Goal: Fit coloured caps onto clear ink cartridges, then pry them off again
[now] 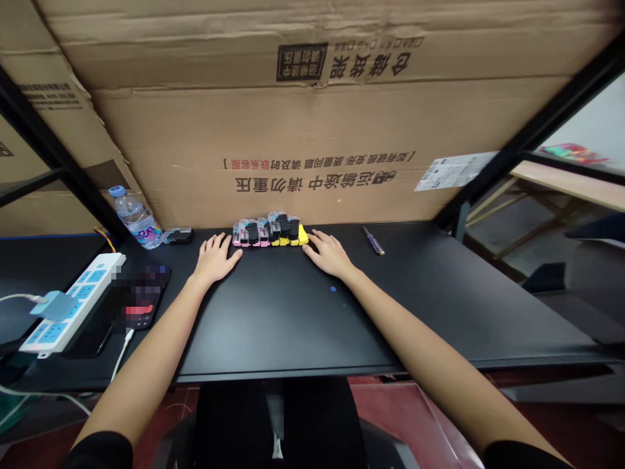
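A row of small cartridge-like pieces [266,232] stands at the back of the black desk, with clear tops, black parts and pink or yellow bases. My left hand [213,258] lies flat at the row's left end, fingers spread, holding nothing. At the other end, my right hand [328,254] rests palm down with its fingers apart. Its fingertips are beside the yellow end piece [303,235]; whether they touch it I cannot tell. Another dark, clear-topped piece [178,236] lies farther left, next to the water bottle.
A water bottle [137,218] leans at the back left. Nearer are a white power strip [73,306] with a blue plug and a phone [146,296] on a cable. A screwdriver [374,241] lies at right. Cardboard [312,127] walls the back between black frame bars.
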A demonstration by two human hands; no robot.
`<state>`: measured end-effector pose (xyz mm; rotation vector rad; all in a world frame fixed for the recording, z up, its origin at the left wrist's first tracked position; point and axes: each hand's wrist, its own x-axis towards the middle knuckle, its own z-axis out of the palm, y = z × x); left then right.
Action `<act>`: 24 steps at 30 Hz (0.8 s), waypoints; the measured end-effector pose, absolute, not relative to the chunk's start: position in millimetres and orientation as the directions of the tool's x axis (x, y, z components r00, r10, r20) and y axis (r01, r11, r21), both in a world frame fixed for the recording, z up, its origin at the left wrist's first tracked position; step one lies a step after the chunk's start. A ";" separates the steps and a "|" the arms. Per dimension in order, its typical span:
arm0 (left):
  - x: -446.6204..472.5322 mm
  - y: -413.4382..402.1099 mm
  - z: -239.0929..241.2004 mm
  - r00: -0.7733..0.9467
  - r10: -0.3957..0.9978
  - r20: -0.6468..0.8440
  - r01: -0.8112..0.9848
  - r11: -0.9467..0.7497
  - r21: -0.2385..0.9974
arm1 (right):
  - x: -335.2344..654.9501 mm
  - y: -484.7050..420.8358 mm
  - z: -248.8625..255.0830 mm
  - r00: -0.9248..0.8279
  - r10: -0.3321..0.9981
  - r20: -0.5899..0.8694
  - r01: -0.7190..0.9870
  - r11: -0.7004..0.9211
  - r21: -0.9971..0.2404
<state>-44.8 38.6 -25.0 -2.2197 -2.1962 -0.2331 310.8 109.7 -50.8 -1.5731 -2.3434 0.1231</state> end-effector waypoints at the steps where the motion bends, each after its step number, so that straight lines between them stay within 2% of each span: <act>1: -44.9 38.9 -25.5 0.005 0.993 0.114 0.995 -0.017 0.100 | 311.2 110.1 -51.6 -0.346 0.914 0.212 0.886 0.393 -0.245; 24: -45.6 38.7 -25.1 0.002 0.993 0.115 0.994 -0.014 0.108 | 310.7 111.2 -52.2 -0.343 0.917 0.205 0.888 0.388 -0.248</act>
